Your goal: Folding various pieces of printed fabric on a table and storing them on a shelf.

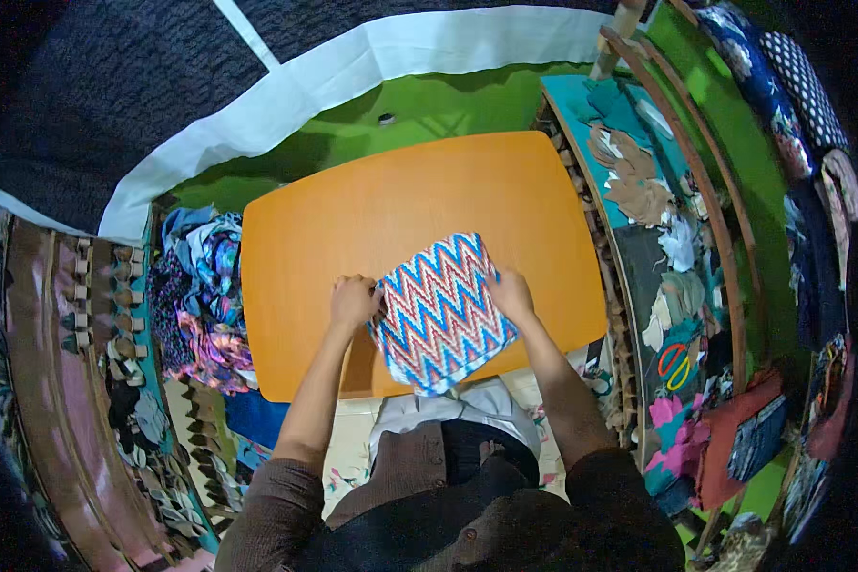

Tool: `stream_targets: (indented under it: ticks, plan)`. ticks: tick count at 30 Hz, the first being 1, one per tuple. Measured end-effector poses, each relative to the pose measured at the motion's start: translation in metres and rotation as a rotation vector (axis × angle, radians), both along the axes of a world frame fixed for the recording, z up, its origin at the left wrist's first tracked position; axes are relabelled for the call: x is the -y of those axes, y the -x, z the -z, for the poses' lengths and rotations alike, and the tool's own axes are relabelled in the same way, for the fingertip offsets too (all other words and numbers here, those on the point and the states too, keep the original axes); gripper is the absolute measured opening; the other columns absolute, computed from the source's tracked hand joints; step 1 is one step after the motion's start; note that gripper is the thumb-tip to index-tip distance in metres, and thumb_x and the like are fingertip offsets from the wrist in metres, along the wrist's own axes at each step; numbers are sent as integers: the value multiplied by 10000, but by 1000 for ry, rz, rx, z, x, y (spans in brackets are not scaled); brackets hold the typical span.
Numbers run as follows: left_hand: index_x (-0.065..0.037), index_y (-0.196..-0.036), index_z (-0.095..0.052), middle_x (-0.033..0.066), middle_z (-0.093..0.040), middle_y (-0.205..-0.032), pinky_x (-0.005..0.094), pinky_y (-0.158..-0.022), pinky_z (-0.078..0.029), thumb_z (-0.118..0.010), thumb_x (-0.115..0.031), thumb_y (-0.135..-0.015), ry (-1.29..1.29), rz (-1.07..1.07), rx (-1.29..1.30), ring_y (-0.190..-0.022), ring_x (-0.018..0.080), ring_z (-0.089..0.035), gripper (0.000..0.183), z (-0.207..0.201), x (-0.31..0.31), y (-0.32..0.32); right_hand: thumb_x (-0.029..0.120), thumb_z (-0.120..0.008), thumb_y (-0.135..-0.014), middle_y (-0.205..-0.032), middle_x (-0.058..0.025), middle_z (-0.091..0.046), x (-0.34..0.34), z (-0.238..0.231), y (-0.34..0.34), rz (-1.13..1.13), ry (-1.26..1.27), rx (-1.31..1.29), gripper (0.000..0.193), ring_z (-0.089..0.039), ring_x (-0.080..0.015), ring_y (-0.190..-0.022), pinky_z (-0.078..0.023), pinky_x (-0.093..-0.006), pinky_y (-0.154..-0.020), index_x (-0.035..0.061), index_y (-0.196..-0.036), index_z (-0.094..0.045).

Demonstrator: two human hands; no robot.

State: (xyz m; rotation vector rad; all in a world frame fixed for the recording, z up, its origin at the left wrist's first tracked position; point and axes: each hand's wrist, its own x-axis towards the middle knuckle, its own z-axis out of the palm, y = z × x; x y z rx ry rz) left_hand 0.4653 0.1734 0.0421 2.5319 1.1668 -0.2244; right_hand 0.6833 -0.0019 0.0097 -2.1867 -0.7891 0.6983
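Note:
A folded cloth (443, 313) with a zigzag pattern in blue, red and white lies at the near part of an orange table (353, 210). It sits slightly turned, and its lower corner reaches the table's front edge. My left hand (356, 299) is at the cloth's left edge with its fingers curled; the fingertips are partly hidden against the fabric. On the opposite side, my right hand (512, 294) pinches the right edge.
Left of the table is a heap of patterned fabrics (205, 296). To the right, a shelf holds brown fabric scraps (629, 176), pink pieces (672, 434) and scissors (675, 366) with red and yellow handles. Folded cloths (758, 443) are stacked at the lower right.

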Motion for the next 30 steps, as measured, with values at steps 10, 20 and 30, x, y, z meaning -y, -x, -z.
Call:
stream_targets:
  ticks: [10,20,30]
  plan:
    - [46,-1175,-428,226,-499,-1112,397,-904,-371,-526,-352,-828,168,55,397,-1025,339,-496,537,-3,10,-4,174,-591,-731,-1147,-186,-468,20,4,38,431,-41,407,504,-390,-362,-1105,-303,-444,-942,5,-1183,-447]
    - [36,-1036,-541,211,-606,-950,373,-716,-478,-662,-413,-711,357,18,282,-834,324,-606,568,14,17,-60,145,-631,-751,-932,-134,-618,48,33,87,572,-87,-372,341,-597,-199,-814,-455,-315,-734,-32,-1030,-551]
    - [-55,-1170,-431,79,-581,-953,289,-645,-486,-572,-209,-839,1154,-178,572,-771,158,-582,391,19,14,-50,134,-562,-836,-994,-89,-610,35,1,105,652,-581,-999,277,-592,-177,-856,-472,-328,-766,20,-1086,-539]
